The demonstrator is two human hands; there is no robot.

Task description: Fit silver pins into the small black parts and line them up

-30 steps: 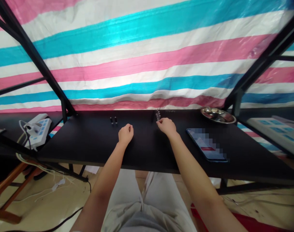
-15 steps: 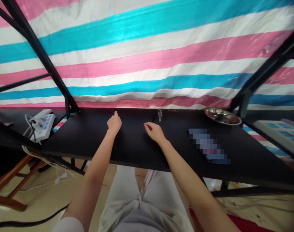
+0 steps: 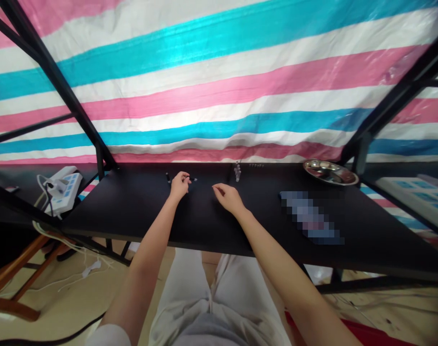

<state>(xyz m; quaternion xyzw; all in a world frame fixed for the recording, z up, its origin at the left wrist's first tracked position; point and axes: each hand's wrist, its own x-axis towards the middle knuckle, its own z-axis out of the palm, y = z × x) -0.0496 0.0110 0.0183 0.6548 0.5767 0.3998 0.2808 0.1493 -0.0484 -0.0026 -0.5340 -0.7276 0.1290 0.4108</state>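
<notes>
Black above the black desk (image 3: pixel 132 206), so hold the small stick (image 3: pixel 192 179) gently and level, pinched in the fingers of the left hand (image 3: pixel 179 186), pointing right toward the right hand (image 3: pixel 229 196), with fingertips close together, cannot tell if around anything.

Black stick (image 3: pixel 192 179) partly hidden by my left hand (image 3: pixel 179 186)
Those far bits (image 3: pixel 256 165) are too tiny to name.

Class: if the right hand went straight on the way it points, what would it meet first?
The right hand points left and slightly away, so probably the small dark stick in the left hand; depth is unclear, so it might narrowly miss.
</notes>
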